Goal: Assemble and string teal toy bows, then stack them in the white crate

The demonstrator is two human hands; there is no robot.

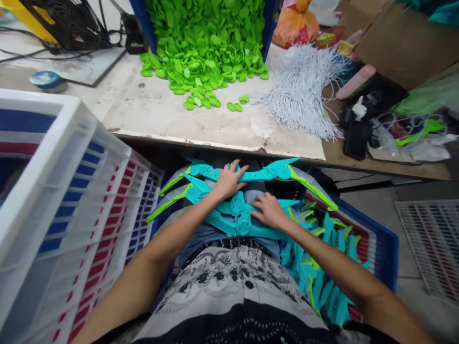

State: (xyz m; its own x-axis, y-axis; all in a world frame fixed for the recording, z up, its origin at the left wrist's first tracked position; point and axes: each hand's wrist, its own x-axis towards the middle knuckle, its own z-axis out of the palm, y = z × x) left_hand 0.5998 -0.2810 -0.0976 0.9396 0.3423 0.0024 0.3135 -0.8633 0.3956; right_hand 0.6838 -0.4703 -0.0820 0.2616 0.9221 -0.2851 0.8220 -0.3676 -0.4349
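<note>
Several teal plastic toy blades (236,215) with lime green handles lie across my lap below the table edge. My left hand (228,179) rests on the upper ones, its fingers spread over a long teal blade (272,172). My right hand (268,210) lies flat on the lower pile of blades, fingers stretched to the left. Neither hand grips anything.
A blue crate (385,248) at my right holds more teal and green blades. A white slatted basket (64,191) stands at my left. On the table (161,114) lie a heap of small green plastic parts (204,52) and a bundle of white strings (304,95).
</note>
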